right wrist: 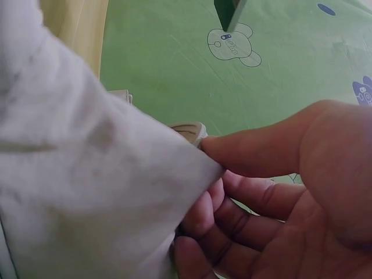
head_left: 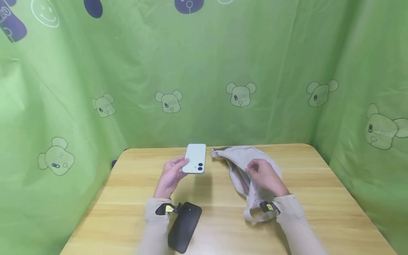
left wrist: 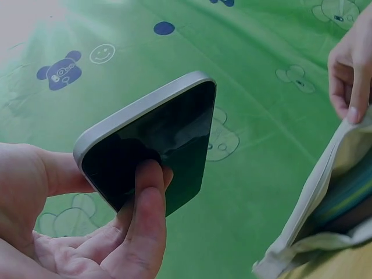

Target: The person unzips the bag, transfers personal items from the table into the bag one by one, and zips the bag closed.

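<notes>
A pale smartphone [head_left: 196,157] with two rear cameras is held above the table by my left hand [head_left: 171,175]. In the left wrist view its dark screen [left wrist: 174,139] faces the camera, with fingers against the glass. To the right lies a light grey fabric bag [head_left: 234,179], its long opening gaping. My right hand [head_left: 264,177] pinches the edge of that opening between thumb and fingers, as the right wrist view shows with the bag's cloth [right wrist: 116,180]. Something with blue-green and dark surfaces shows inside the bag [left wrist: 308,192] in the left wrist view.
A black smartphone [head_left: 185,226] lies on the wooden table [head_left: 223,233] beside my left forearm. The bag's strap loop [head_left: 255,216] hangs toward the front, near my right wrist. Green printed curtains [head_left: 204,120] enclose the table's back and sides.
</notes>
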`<state>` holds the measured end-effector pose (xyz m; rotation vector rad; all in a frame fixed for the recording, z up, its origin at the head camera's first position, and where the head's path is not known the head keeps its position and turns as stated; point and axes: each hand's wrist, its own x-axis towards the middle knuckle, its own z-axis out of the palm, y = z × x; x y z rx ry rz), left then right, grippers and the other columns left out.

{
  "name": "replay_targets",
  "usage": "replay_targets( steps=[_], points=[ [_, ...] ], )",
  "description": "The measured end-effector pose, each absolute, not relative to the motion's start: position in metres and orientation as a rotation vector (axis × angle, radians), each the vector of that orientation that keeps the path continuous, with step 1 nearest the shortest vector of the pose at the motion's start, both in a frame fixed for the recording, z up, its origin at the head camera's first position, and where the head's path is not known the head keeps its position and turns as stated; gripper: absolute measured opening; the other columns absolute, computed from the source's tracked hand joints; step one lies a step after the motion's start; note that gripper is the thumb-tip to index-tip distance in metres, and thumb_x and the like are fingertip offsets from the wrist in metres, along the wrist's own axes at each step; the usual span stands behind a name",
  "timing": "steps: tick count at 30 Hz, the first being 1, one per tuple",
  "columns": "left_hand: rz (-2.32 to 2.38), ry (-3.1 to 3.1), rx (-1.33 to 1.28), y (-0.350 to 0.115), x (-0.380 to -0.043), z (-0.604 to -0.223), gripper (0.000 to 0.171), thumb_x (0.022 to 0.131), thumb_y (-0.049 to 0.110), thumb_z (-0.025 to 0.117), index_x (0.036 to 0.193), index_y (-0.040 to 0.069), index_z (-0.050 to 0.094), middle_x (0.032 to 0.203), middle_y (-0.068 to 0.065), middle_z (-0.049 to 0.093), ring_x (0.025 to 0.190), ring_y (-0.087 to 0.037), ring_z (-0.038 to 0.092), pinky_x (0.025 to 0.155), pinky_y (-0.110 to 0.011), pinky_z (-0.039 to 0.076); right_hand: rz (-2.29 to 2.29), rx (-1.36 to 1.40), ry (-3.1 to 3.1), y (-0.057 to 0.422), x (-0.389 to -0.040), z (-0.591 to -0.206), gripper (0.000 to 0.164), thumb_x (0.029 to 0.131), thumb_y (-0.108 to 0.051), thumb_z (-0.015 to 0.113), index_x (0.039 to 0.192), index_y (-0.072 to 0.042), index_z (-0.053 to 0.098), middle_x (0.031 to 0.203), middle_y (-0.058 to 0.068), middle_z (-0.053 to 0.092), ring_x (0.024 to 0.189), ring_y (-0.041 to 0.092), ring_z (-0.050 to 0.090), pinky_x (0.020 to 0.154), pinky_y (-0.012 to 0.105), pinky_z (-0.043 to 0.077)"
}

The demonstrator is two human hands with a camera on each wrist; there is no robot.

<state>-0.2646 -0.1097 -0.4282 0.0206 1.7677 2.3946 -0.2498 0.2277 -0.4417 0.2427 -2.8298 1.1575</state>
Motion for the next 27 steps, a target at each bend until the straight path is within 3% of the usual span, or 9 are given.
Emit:
replay_targets(
  steps=[9,13,20,27],
  points=[
    [2.435,1.711,0.034,-0.078,-0.272,-0.436,0.047,0.099,0.008,0.063,0.138,-0.016,0.050,0.103,-0.004,0.076,0.090,-0.012,0.075,0.088,-0.027,0.064,1.104,0.245,-2.813,0.228,-0.253,-0.445,0.013,0.097,-0.015,0.067,0.100,-0.003,0.071,0.094,0.012,0.072,0.085,0.022,0.064,0.080,0.039,0.056],
    [2.432,1.695,0.037,-0.068,-0.274,-0.443,0.045,0.098,0.008,0.064,0.135,-0.015,0.053,0.105,-0.008,0.077,0.090,-0.012,0.075,0.090,-0.029,0.064,1.090,0.245,-2.802,0.228,-0.252,-0.443,0.013,0.097,-0.015,0.067,0.100,-0.003,0.071,0.095,0.013,0.072,0.086,0.023,0.065,0.082,0.042,0.057],
    [2.370,1.734,0.028,-0.049,-0.277,-0.458,0.044,0.098,0.010,0.065,0.133,-0.015,0.053,0.121,-0.025,0.072,0.092,-0.014,0.075,0.093,-0.032,0.064,1.105,0.239,-2.783,0.228,-0.252,-0.442,0.012,0.096,-0.013,0.067,0.099,-0.001,0.071,0.095,0.014,0.072,0.087,0.023,0.065,0.083,0.042,0.058],
    [2.293,1.757,-0.006,-0.031,-0.281,-0.475,0.043,0.097,0.009,0.067,0.130,-0.016,0.056,0.119,-0.026,0.072,0.089,-0.013,0.073,0.088,-0.028,0.064,1.098,0.222,-2.778,0.228,-0.253,-0.443,0.013,0.096,-0.013,0.067,0.100,-0.001,0.071,0.095,0.014,0.073,0.087,0.024,0.066,0.084,0.045,0.059]
  ],
)
